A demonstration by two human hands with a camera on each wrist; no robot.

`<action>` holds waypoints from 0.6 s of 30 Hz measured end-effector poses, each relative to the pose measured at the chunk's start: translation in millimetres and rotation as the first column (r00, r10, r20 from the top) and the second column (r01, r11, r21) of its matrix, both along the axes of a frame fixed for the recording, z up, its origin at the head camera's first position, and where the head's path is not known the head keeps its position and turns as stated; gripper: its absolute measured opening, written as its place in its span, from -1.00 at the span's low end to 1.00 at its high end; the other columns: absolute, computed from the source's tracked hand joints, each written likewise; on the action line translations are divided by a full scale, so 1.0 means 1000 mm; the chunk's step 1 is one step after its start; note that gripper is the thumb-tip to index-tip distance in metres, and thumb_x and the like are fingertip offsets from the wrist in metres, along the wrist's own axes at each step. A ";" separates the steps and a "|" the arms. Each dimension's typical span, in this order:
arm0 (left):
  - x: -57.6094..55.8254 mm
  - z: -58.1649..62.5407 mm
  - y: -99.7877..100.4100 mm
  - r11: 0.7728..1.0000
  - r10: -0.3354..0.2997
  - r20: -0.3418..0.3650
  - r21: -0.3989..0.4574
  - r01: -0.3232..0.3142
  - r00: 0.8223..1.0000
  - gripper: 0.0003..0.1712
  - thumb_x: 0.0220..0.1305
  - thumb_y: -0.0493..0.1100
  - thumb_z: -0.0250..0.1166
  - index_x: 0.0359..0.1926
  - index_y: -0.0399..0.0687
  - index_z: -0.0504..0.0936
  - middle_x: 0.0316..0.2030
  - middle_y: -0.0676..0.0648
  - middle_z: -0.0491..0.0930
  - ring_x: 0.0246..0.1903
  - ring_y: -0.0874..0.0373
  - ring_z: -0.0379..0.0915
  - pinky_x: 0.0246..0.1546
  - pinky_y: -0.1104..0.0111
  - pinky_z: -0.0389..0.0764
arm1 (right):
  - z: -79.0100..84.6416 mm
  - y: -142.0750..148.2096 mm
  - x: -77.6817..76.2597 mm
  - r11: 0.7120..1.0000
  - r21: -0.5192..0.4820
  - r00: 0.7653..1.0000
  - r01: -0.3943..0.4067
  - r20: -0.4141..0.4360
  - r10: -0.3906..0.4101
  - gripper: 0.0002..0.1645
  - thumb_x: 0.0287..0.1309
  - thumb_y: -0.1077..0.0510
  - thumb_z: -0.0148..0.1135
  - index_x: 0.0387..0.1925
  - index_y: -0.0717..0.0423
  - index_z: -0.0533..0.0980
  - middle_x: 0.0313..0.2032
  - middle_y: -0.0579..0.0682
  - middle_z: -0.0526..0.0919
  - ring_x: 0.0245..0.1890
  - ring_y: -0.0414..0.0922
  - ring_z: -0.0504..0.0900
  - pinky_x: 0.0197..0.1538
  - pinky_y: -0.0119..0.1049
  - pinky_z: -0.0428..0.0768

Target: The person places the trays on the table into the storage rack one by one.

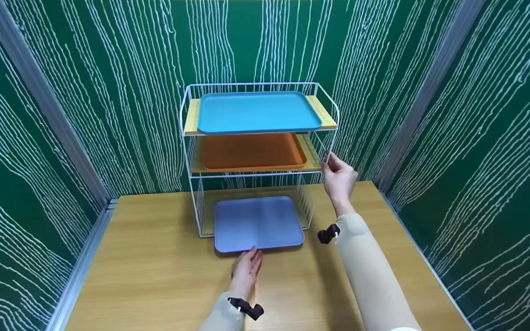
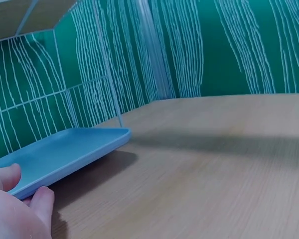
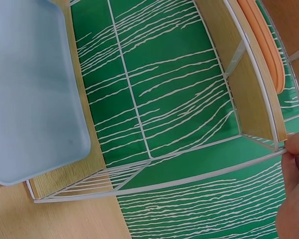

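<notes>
A lavender-blue tray [image 1: 259, 223] lies partly on the bottom shelf of a white wire rack [image 1: 193, 202], its front edge jutting out past the shelf. My left hand [image 1: 246, 269] pinches that front edge, thumb on top and fingers beneath, and the left wrist view shows the tray [image 2: 65, 152] tilted with a shadow under it. At the rack's right side, my right hand [image 1: 340, 177] grips the white upright by the middle shelf; in the right wrist view the fingers [image 3: 291, 169] close around the wire there.
On the rack's top wooden shelf [image 1: 192, 115] sits a turquoise tray [image 1: 259, 111]. An orange tray [image 1: 253, 151] occupies the middle shelf. The rack stands at the back of a wooden table [image 1: 154, 257], before green walls [image 1: 246, 41] with white wavy lines.
</notes>
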State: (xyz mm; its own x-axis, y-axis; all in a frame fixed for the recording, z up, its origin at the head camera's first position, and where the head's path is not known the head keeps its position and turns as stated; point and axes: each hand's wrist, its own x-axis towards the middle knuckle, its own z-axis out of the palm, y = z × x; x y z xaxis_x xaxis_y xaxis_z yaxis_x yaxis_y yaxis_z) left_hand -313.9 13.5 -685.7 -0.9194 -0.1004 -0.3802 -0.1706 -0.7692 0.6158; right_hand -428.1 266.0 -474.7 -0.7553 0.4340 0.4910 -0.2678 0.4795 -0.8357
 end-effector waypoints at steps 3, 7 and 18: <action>-0.002 0.002 0.007 0.999 0.044 0.025 -0.031 -0.044 0.999 -0.07 0.48 -0.50 0.23 0.58 -0.61 -0.20 0.41 -0.59 0.33 0.41 -0.35 0.38 0.46 -0.01 0.39 | 0.001 0.001 0.000 1.000 -0.014 1.000 -0.010 0.008 0.010 -0.57 0.40 0.26 0.42 0.26 -0.01 0.70 0.02 0.09 0.82 -0.03 -0.07 0.80 0.04 -0.14 0.76; -0.005 0.003 0.016 0.991 0.121 0.048 -0.067 -0.117 0.992 -0.04 0.42 -0.56 0.23 0.60 -0.60 -0.20 0.50 -0.61 0.16 0.44 -0.40 0.27 0.43 -0.01 0.42 | 0.001 0.001 0.000 1.000 -0.007 1.000 0.000 0.005 0.000 -0.57 0.39 0.25 0.43 0.25 0.01 0.70 0.02 0.10 0.82 -0.02 -0.07 0.80 0.05 -0.12 0.75; -0.017 0.004 0.030 0.959 0.266 0.065 -0.117 -0.257 0.962 -0.16 0.44 -0.52 0.23 0.57 -0.62 0.00 0.33 -0.66 0.37 0.32 -0.46 0.41 0.33 -0.07 0.52 | -0.001 0.000 0.002 1.000 -0.004 1.000 -0.001 -0.001 0.001 -0.56 0.38 0.23 0.45 0.26 0.04 0.69 0.03 0.09 0.81 0.02 -0.06 0.80 0.09 -0.13 0.74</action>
State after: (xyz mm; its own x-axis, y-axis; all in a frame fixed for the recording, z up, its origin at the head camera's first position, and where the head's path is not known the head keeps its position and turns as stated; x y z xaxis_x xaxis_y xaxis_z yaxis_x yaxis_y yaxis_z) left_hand -331.3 43.8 -681.6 -0.8228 -0.3774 -0.4248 -0.0236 -0.7242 0.6891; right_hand -426.4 266.1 -475.7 -0.7556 0.4352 0.4896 -0.2689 0.4755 -0.8376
